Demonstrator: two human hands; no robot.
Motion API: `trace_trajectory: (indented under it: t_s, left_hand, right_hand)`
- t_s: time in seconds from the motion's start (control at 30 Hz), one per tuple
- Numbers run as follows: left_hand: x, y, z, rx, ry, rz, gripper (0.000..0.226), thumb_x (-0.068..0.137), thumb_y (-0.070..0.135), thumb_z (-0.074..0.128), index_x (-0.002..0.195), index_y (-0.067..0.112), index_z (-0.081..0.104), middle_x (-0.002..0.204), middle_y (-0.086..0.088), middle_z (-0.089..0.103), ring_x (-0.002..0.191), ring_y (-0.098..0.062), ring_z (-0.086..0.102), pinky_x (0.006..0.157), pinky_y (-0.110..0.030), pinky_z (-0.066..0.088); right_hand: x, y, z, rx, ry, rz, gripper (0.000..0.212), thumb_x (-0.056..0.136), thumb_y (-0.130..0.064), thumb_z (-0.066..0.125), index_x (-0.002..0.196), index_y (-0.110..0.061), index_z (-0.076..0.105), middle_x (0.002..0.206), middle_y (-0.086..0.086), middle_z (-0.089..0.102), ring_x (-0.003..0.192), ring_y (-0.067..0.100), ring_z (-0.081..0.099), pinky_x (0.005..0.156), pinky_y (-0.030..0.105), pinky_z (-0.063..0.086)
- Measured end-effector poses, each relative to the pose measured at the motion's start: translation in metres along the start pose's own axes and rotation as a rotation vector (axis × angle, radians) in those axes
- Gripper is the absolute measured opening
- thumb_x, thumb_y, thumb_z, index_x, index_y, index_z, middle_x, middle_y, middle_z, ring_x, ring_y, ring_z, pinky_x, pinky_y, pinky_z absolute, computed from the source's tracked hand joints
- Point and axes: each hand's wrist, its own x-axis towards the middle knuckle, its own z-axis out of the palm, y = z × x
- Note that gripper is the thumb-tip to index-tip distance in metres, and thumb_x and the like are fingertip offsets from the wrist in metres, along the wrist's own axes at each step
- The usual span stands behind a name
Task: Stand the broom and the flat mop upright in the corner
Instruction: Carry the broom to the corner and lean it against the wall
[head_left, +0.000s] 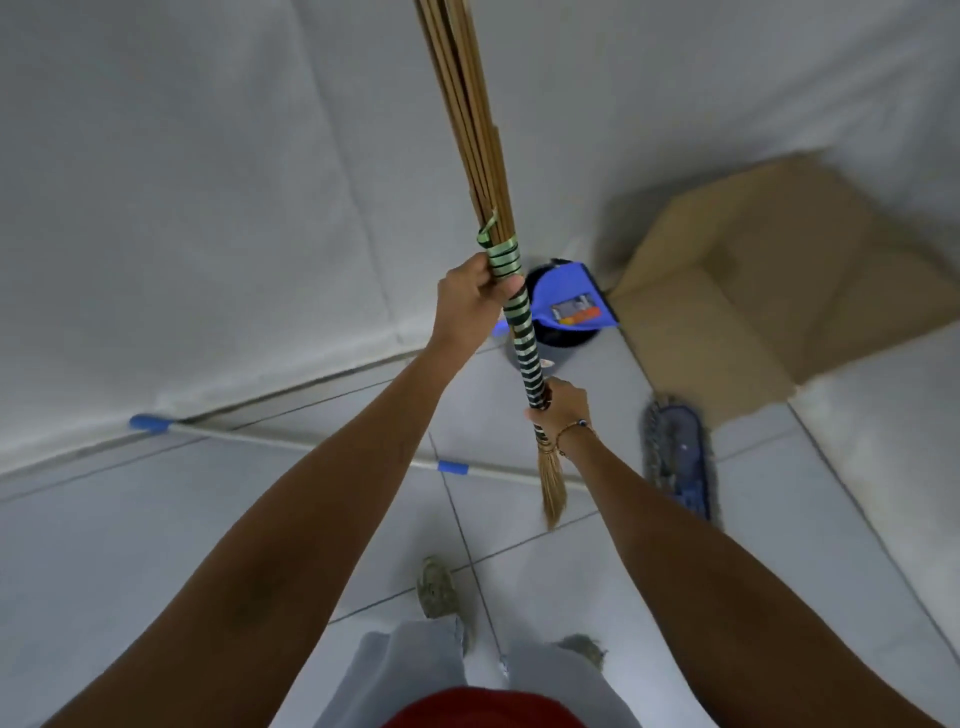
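I hold a straw broom (480, 156) nearly upright in front of the white corner walls, its tan sticks running up out of the frame. A green-and-black band wraps its handle, and a small straw tuft hangs at the lower end. My left hand (475, 306) grips the top of the banded part. Lower down, my right hand (563, 408) grips the same handle. The flat mop lies on the tiled floor: its white pole (311, 447) with blue fittings runs along the left wall base, and its blue head (678, 457) rests to the right.
A blue dustpan (569, 306) and a dark bucket sit in the corner behind the broom. A cardboard box (769, 280) leans against the right wall. My shoes (439, 587) stand on the grey tiles below.
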Motion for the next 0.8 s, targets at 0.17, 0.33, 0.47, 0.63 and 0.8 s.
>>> trace_trajectory:
  t_s: [0.17,0.33,0.47,0.63,0.8]
  left_hand:
    - [-0.041,0.025,0.111,0.026,-0.223,0.129,0.026,0.085,0.005,0.062,0.109,-0.003,0.059,0.108,-0.015,0.069,0.092,-0.016,0.069,0.089,-0.031,0.056]
    - [-0.101,0.047,0.25,0.117,-0.39,0.299,0.025,0.089,0.014,0.057,0.11,0.0,0.056,0.104,-0.011,0.069,0.086,0.001,0.066,0.084,-0.017,0.053]
    - [-0.164,0.048,0.372,0.045,-0.369,0.32,0.026,0.092,0.016,0.053,0.112,-0.001,0.054,0.1,-0.007,0.067,0.083,0.007,0.065,0.083,-0.015,0.052]
    - [-0.228,0.047,0.5,-0.041,-0.327,0.32,0.031,0.091,0.025,0.054,0.11,0.0,0.057,0.1,-0.011,0.069,0.095,-0.018,0.067,0.091,-0.032,0.054]
    - [-0.255,0.087,0.577,0.013,-0.406,0.393,0.017,0.088,0.025,0.061,0.102,0.016,0.058,0.098,-0.003,0.069,0.097,-0.018,0.068,0.087,-0.029,0.055]
  right_hand:
    - [-0.034,0.092,-0.046,0.144,0.117,0.073,0.029,0.079,-0.022,0.066,0.099,-0.001,0.063,0.102,0.019,0.071,0.098,0.035,0.063,0.07,0.03,0.042]
    - [-0.083,0.217,-0.109,0.194,0.227,0.126,0.021,0.082,-0.02,0.064,0.096,-0.005,0.062,0.102,0.02,0.07,0.098,0.035,0.065,0.068,0.031,0.045]
    - [-0.124,0.331,-0.169,0.173,0.274,0.109,0.029,0.083,-0.014,0.062,0.11,-0.003,0.06,0.11,0.02,0.069,0.105,0.035,0.062,0.086,0.037,0.05]
    - [-0.164,0.455,-0.233,0.147,0.274,0.132,0.026,0.081,-0.015,0.062,0.104,-0.005,0.063,0.107,0.017,0.07,0.101,0.034,0.062,0.076,0.029,0.045]
    - [-0.182,0.519,-0.288,0.229,0.323,0.137,0.019,0.082,-0.015,0.059,0.097,-0.004,0.064,0.101,0.02,0.071,0.097,0.036,0.063,0.079,0.035,0.05]
